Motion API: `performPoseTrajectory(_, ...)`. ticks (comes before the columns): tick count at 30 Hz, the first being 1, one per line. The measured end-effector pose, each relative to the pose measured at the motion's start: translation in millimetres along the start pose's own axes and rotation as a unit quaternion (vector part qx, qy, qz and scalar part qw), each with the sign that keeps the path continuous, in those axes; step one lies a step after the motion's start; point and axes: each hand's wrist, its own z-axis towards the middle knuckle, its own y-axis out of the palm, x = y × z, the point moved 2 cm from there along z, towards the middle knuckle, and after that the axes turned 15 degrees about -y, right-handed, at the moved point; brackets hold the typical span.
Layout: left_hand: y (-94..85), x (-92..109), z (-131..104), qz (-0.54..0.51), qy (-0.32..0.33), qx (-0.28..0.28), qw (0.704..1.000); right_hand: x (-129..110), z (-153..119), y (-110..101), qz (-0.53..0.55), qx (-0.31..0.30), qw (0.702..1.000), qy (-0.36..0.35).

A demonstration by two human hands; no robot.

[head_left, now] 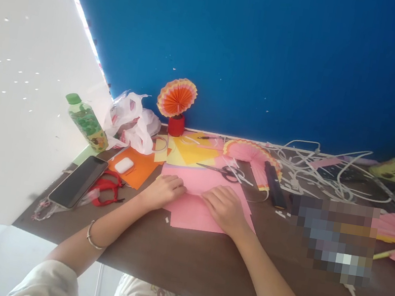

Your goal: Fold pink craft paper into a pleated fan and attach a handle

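Note:
Sheets of pink paper (193,220) lie on the brown table in front of me. My left hand (165,192) is closed at the paper's left side, fingers curled over its edge. Toward the right side, my right hand (224,208) is closed on the same paper with bent fingers. A crease or folded edge runs between the two hands; fingertip details are partly hidden. Just behind the paper lie black-handled scissors (231,174) among white paper strips. Yellow paper (196,154) is spread farther back.
Orange paper (141,171) bears a white earbud case (124,165). Left are a phone (79,182), a red strap (110,189) and a green-capped bottle (87,123). A pleated paper fan (178,97) stands at the blue wall. White cables (293,156) tangle right, beside a pixelated area.

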Motion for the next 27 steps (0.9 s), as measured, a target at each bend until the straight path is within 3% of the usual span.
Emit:
performPoseTrajectory(11,12.2,-23,-3,-0.025,-0.057,0.003,0.998,10,-7,-5,0.015,0.02,0.999,0.029)
performPoseTrajectory(16,6.9,-36,-7,-0.046,-0.064,0.025,0.997,19,-12,-7,0.014,0.03,0.997,0.065)
performPoseTrajectory(27,9.1,-50,-9,-0.125,-0.079,-0.023,0.989,30,-22,-6,0.047,0.026,0.993,0.101)
